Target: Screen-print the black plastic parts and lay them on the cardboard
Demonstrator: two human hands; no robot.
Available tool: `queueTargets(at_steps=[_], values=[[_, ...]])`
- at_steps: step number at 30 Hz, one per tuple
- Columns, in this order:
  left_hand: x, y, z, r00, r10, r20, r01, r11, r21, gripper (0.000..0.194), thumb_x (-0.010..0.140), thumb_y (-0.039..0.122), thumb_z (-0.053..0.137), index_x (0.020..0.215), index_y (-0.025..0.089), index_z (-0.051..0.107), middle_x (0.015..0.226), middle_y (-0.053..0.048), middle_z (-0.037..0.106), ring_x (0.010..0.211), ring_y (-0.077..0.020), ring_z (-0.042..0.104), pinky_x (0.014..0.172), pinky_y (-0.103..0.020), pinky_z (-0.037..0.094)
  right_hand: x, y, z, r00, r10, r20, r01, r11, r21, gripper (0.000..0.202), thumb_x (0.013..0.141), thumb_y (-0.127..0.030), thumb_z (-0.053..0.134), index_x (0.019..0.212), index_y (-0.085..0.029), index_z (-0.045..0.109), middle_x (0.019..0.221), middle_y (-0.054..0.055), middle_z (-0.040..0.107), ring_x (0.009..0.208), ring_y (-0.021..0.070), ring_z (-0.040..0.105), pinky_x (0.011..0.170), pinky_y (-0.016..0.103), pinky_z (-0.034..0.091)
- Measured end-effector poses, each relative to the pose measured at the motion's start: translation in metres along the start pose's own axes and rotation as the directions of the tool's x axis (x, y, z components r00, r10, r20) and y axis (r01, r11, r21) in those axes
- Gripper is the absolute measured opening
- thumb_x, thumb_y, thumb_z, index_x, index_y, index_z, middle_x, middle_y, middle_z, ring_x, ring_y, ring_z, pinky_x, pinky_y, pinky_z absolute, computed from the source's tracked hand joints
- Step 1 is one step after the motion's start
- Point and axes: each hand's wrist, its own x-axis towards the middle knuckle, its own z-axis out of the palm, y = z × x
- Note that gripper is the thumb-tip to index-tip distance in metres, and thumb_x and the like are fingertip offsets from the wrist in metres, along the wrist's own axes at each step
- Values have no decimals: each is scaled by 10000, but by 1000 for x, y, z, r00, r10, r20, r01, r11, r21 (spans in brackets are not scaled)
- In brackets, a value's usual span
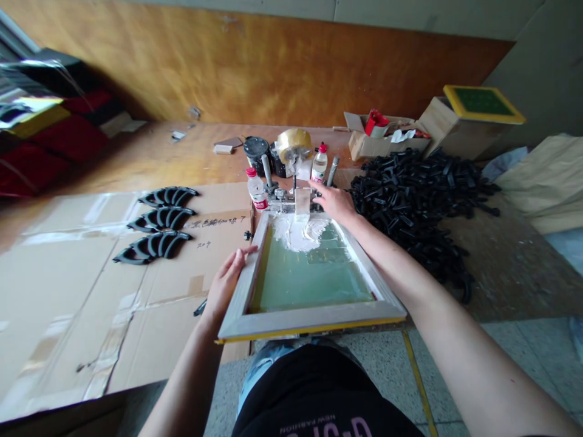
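Note:
A screen frame (310, 318) with a pale wooden border and green mesh lies in front of me. White paste (300, 235) is smeared across the far part of the mesh. Beside the left rail is my left hand (228, 276), its thumb and a fingertip closed at the frame's edge; its other fingers are hidden. My right hand (334, 201) is above the far right corner, fingers apart and holding nothing. Just left of its fingertips, a clear flat blade (302, 203) stands upright in the paste, in front of the metal clamp (280, 195).
Curved black parts (157, 247) form three rows on cardboard (173, 325) at left. A heap of black parts (410, 194) lies right. Behind the frame stand two red-capped bottles (256, 191) (319, 165), a black tub (256, 152) and a tape roll (294, 144). An open box (368, 145) is farther back.

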Motion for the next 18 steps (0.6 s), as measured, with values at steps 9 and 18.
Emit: queueTargets(at_steps=[9,18], values=[[41,43,42,967,218,-130,-247,927,-281,591,868,631,485,1240,181,578,1086,-97,697,928,-198,674,664,-268,548,-97,44,42,972,210,102,-220,971,96,166,870,-307,645,947,-172,702,896,80,710,869,213,639,818,329,481],[-13,-92,72,891,-407,200,451,843,-293,509,850,600,579,1114,166,608,1167,-159,696,985,-264,701,709,-349,585,-163,-61,75,914,-373,160,365,928,81,155,903,-341,654,971,-220,724,876,57,644,925,207,557,870,345,454]])
